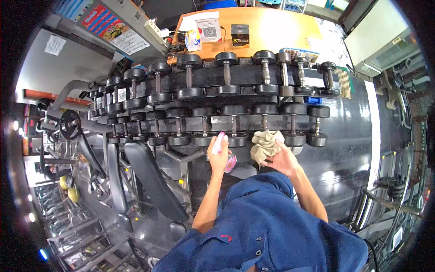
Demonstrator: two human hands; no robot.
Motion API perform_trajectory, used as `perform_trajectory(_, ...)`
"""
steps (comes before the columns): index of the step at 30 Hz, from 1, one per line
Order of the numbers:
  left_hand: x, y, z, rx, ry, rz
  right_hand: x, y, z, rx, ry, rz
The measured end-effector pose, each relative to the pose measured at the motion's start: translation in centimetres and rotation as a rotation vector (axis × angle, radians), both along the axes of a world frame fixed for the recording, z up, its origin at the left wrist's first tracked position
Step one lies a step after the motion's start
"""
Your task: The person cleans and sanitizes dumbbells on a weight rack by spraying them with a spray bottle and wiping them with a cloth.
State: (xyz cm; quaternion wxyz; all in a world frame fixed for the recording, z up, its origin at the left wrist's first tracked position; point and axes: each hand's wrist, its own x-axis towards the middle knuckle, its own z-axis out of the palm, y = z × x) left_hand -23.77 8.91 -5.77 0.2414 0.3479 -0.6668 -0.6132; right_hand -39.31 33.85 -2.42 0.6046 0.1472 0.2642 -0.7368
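My left hand (218, 158) is wrapped round a spray bottle (230, 164) with a pink and white top; its clear body with pinkish liquid shows below the fist. In my right hand (284, 159) is a crumpled beige cloth (266, 144), bunched up over the fingers, with a corner hanging down. Both hands are in front of the lower row of black dumbbells (234, 139). The cloth overlaps the near end of one dumbbell (265, 121) in this view. Behind, an upper row of dumbbells (227, 72) lies on the same rack.
An orange-topped desk (281, 27) stands behind the rack, bearing a dark box (240, 36) and a QR-code sign (210, 32). Padded benches (154, 177) and weight machines fill the left side. More gym equipment (394, 190) is at the right, beyond the dark floor.
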Motion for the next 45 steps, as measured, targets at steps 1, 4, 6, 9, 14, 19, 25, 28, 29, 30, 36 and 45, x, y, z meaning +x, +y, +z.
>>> perform_trajectory(1,-1.7,0.2,0.3,-0.023,-0.02,0.032,-1.1,0.6,0.4,0.004,0.035,0.012)
perform_trajectory(4,-6.2,-0.6,1.2,-0.057,-0.077,0.019,-4.8,3.0,-0.1,0.037,0.058,0.1)
perform_trajectory(6,-8.2,-2.5,1.6,-0.146,-0.115,-0.018,-5.2,2.6,-0.1,0.034,0.07,0.103)
perform_trajectory(9,-10.8,-6.1,-0.1,-0.203,-0.189,-0.04,-5.0,1.4,0.2,-0.02,0.075,0.031)
perform_trajectory(14,-14.0,-10.0,-1.0,-0.29,-0.257,-0.088,-2.4,-0.3,0.6,-0.016,-0.017,-0.031)
perform_trajectory(19,-16.7,-12.3,-3.3,-0.332,-0.329,-0.098,-1.1,-0.9,0.7,-0.015,-0.038,-0.025)
perform_trajectory(25,-18.8,-13.1,-4.2,-0.362,-0.448,-0.066,-2.4,-0.7,2.8,0.002,0.09,-0.068)
perform_trajectory(28,-19.4,-13.3,-4.6,-0.336,-0.485,-0.096,-3.4,-0.6,2.3,0.007,0.094,-0.117)
perform_trajectory(29,-19.5,-13.3,-4.5,-0.326,-0.513,-0.113,-3.6,-0.7,2.2,0.014,0.094,-0.131)
perform_trajectory(30,-19.6,-13.2,-4.5,-0.331,-0.54,-0.09,-3.7,-0.9,2.1,0.004,0.093,-0.144)
perform_trajectory(36,-18.7,-12.7,-4.8,-0.238,-0.451,-0.099,-4.7,-1.9,2.0,0.017,0.128,-0.124)
perform_trajectory(45,-13.8,-14.9,-3.6,-0.239,-0.181,-0.089,-6.6,-6.3,1.9,0.024,0.206,-0.055)
